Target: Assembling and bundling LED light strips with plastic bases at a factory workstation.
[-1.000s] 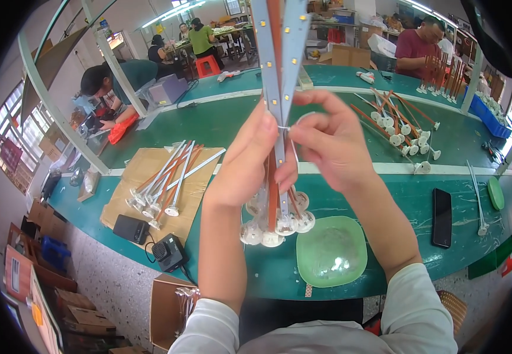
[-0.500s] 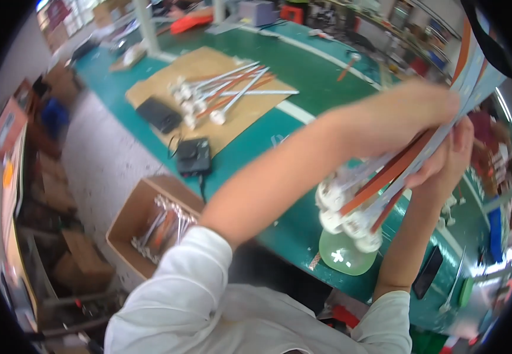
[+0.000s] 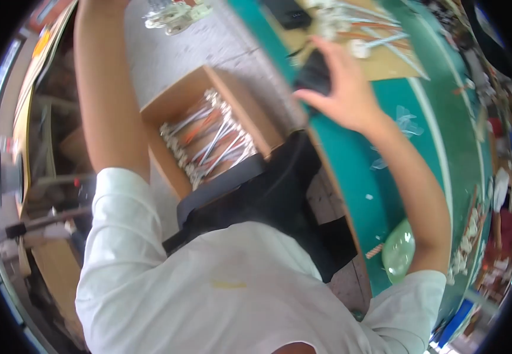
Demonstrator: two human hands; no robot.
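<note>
My left arm reaches up along the left side, and my left hand (image 3: 103, 5) is mostly cut off by the top edge, its fingers out of sight. Close to it, the white cupped ends of a bundle of sticks (image 3: 176, 16) hang above the floor; the rest of the bundle is out of view. My right hand (image 3: 350, 88) is over the edge of the green table, thumb and fingers spread wide on either side of a small black box (image 3: 315, 74). Whether they touch that box is unclear. No stick shows in the right hand.
An open cardboard box (image 3: 241, 106) below the table edge holds many orange and pale sticks with white ends. More sticks (image 3: 380, 35) lie on brown paper beside a black flat case (image 3: 285, 13). A pale green balloon (image 3: 399, 251) rests on the green table (image 3: 359, 177).
The view has swung left. The bundle, earlier in both hands over the table, is now at the upper left by my left hand. My right hand has let go of it and is by the black box.
</note>
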